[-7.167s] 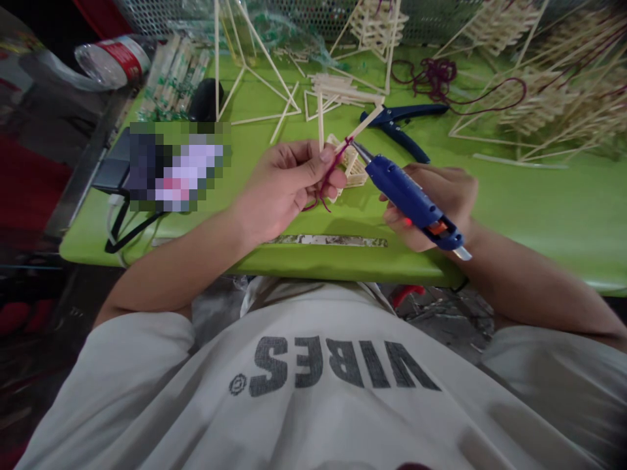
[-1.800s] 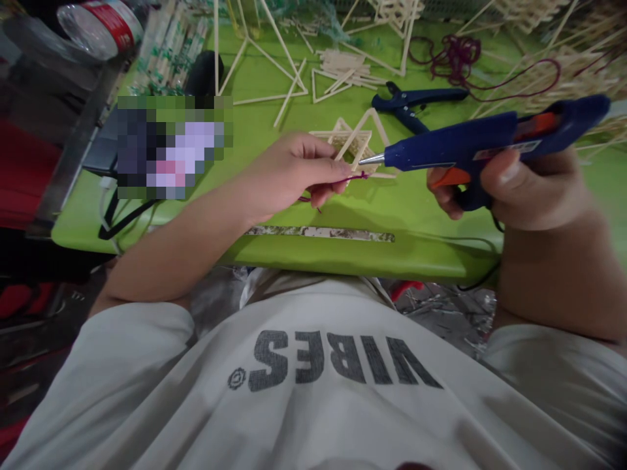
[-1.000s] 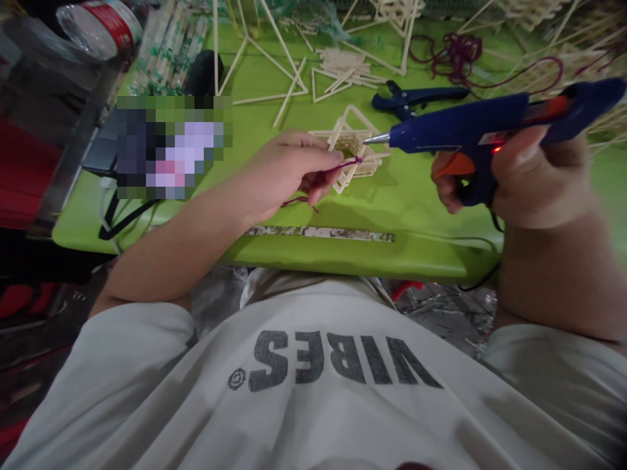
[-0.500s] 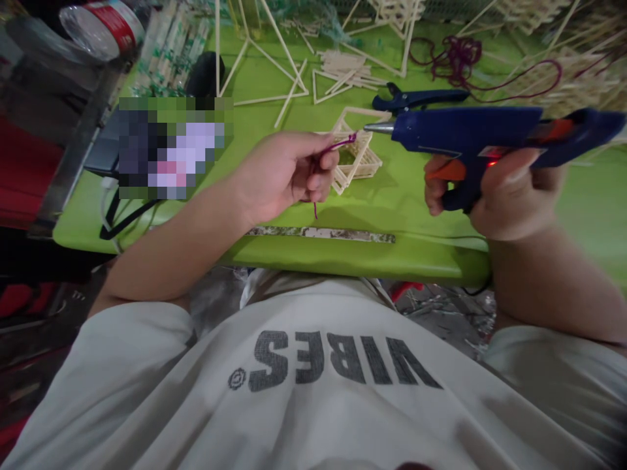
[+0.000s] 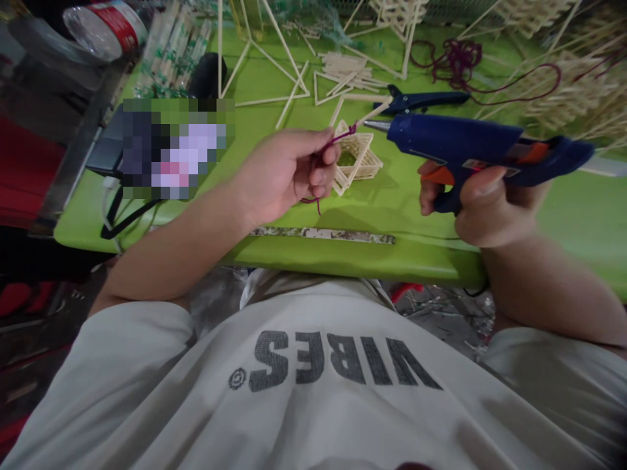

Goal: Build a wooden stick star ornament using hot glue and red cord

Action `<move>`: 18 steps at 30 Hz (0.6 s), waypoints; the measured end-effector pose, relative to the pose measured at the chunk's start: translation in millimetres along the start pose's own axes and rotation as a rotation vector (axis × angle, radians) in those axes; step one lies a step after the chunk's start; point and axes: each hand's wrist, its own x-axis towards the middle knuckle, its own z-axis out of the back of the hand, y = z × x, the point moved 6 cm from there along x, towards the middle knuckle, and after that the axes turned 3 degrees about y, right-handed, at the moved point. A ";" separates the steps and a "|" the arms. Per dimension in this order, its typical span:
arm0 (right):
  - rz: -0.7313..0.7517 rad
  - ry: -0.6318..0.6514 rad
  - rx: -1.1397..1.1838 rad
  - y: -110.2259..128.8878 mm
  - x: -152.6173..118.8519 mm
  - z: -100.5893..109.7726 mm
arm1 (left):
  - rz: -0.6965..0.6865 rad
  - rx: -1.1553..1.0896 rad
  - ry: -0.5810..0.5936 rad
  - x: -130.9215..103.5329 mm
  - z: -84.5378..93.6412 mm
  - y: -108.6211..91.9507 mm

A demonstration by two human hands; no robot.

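My left hand point(image 5: 291, 173) pinches a purple cord point(image 5: 345, 134), whose knotted tip sticks out to the right and whose tail hangs below the fingers. My right hand point(image 5: 490, 205) is wrapped round the grip of a blue glue gun point(image 5: 455, 143) with an orange trigger. The gun's metal nozzle point(image 5: 377, 125) points left, just right of the cord's knot; whether they touch I cannot tell. Behind and beneath the cord, a small frame of pale sticks point(image 5: 360, 171) rests on the green table point(image 5: 421, 258).
Dark blue cutters point(image 5: 424, 100) lie behind the gun. Loose sticks point(image 5: 343, 68), larger stick frames point(image 5: 269, 99) and a purple cord heap point(image 5: 458, 60) are further back. A patterned strip point(image 5: 323, 234) lies near the front edge. A bottle point(image 5: 105, 29) is back left.
The glue gun and my right hand have shifted slightly left and tilted, the rear end lower. The cord's knot sits a little higher, and its tail hangs differently below my left hand.
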 end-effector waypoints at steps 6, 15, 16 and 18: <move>0.218 -0.062 -0.142 14.5 -4.0 -2.4 | -0.068 0.095 -0.028 -1.6 -2.3 -2.2; 0.327 -0.012 -0.125 21.9 5.8 0.1 | -0.168 0.243 -0.039 -0.8 3.1 -5.5; 0.364 0.008 -0.106 21.9 8.1 1.6 | -0.174 0.255 -0.043 -0.6 4.1 -6.0; 0.386 0.044 -0.084 20.5 12.5 7.1 | -0.188 0.269 -0.045 -0.4 5.7 -6.7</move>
